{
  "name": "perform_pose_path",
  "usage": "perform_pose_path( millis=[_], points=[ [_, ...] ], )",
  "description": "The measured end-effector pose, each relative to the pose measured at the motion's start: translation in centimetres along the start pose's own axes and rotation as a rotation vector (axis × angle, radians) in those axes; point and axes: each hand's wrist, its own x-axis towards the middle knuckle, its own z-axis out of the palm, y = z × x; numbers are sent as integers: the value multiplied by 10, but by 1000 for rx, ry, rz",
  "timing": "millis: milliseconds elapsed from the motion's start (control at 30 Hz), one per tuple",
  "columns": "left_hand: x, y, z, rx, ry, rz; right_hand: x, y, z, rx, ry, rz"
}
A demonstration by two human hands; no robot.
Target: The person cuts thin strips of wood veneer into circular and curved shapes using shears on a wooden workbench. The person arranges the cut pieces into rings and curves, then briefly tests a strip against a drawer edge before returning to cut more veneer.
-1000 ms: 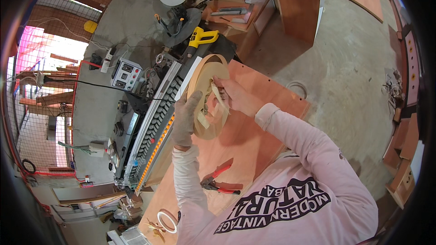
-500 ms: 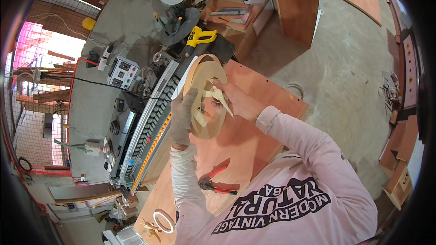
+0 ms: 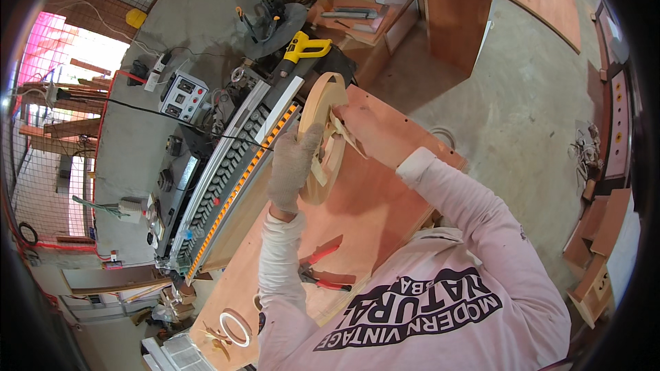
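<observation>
A roll of tan edge banding (image 3: 318,104) is held up on its edge over the reddish wooden board, tilted. My left hand (image 3: 290,168), in a grey glove, is closed around the roll's left side. My bare right hand (image 3: 363,127) is on the right, at the roll's open middle, with fingers closed on a strip of pale masking tape (image 3: 348,139); its fingertips are partly hidden and a little blurred. Another torn piece of that tape clings inside the roll, lower down. Red-handled pliers (image 3: 328,282) lie on the board below the roll.
Left of the board runs an edge-banding machine (image 3: 227,196) with an orange-marked strip, beside a control box (image 3: 184,96). A yellow heat gun (image 3: 302,48) lies beyond the roll. A white ring (image 3: 236,328) rests near the board's lower left, with wooden cabinets (image 3: 457,24) at the back.
The roll has turned more edge-on to me and shifted slightly right. Both hands have moved right with it, my left hand still gripping its side.
</observation>
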Motion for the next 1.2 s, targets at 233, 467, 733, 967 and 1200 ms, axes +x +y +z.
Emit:
perform_pose_path(
  millis=[233, 467, 733, 967, 1200],
  points=[
    [-7, -2, 6, 34, -3, 67, -12, 25, 15, -91, 7, -221],
    [-8, -7, 11, 25, 40, 97, -10, 27, 17, -314, 115, -265],
    [11, -12, -15, -147, 3, 5, 8, 33, -5, -359, -74, -384],
    [10, -16, -23, -141, -89, -8, 45, -5, -57, 125, -448, 91],
    [6, -5, -13, 76, -101, 40, 36, -41, -46, 9, -354, 120]
  ],
)
